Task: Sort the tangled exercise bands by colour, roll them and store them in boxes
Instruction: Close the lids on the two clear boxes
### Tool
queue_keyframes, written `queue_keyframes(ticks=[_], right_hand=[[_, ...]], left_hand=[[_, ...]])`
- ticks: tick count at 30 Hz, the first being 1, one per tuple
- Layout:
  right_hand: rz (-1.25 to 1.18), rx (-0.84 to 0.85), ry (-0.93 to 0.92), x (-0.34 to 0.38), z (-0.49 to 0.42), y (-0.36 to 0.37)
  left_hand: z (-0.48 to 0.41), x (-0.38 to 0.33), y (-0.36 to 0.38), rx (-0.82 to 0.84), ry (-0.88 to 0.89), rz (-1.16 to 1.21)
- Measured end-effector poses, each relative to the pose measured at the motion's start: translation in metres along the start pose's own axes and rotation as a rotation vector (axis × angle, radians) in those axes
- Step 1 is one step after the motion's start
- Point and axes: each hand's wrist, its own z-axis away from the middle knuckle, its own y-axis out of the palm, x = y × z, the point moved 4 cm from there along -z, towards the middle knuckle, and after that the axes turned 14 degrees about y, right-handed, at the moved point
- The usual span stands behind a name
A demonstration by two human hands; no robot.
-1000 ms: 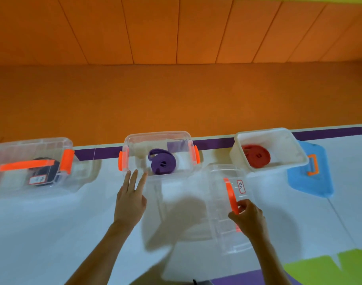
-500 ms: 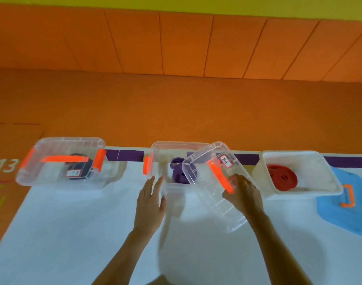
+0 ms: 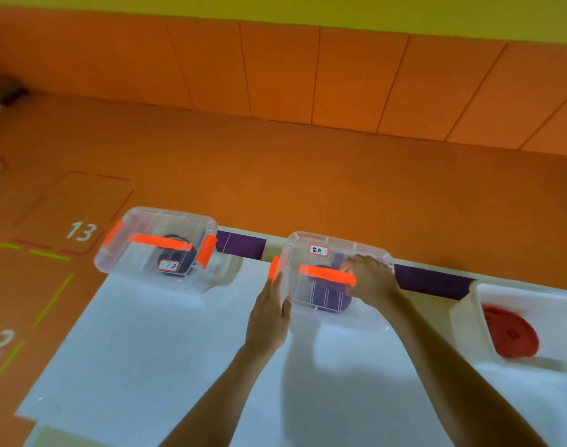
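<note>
Now the lid (image 3: 356, 253) sits on the centre box (image 3: 346, 322) over the purple band (image 3: 327, 296), its orange handle (image 3: 327, 274) running left to right. The right hand (image 3: 370, 280) grips the handle's right end, and the left hand (image 3: 269, 317) presses straight fingers against the box's left wall, nearest the side clip (image 3: 275, 267).

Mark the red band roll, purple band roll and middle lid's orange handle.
red band roll (image 3: 509, 332): head view, centre of its face.
purple band roll (image 3: 328, 298): head view, lower half of roll.
orange handle (image 3: 324, 273): head view, bare middle of strip.
</note>
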Motion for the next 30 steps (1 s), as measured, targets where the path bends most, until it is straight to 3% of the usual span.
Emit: queue_keyframes(ticks=[4,7,10,14,16,18,20,24,28,30], right_hand=[[-0.058,-0.028,-0.014,0.007,-0.001,0.007],[-0.188,-0.158,0.009,-0.006,0.012,0.015],[-0.427,-0.303,0.321,-0.037,0.03,0.029],[-0.875,-0.094,0.744,-0.069,0.044,0.069],[-1.116,-0.016,0.807,-0.072,0.047,0.082],[-1.218,-0.039,0.785,-0.072,0.048,0.084],[-1.212,-0.12,0.752,-0.071,0.051,0.08],[-0.957,-0.344,0.698,-0.06,0.063,0.063],[-0.901,-0.53,0.616,-0.043,0.07,0.047],[-0.902,-0.546,0.596,-0.038,0.071,0.044]], left_hand=[[-0.009,0.008,0.004,-0.008,-0.058,-0.004],[-0.013,0.011,0.003,-0.084,-0.076,-0.021],[-0.021,0.015,0.0,-0.2,-0.072,0.027],[-0.033,0.025,0.001,-0.268,-0.234,0.315],[-0.034,0.029,0.008,-0.239,-0.364,0.483],[-0.031,0.034,0.015,-0.212,-0.472,0.647],[-0.027,0.037,0.016,-0.21,-0.494,0.709],[-0.028,0.031,0.006,-0.352,-0.393,0.768],[-0.028,0.019,0.002,-0.428,-0.305,0.547],[-0.026,0.015,0.002,-0.455,-0.3,0.488]])
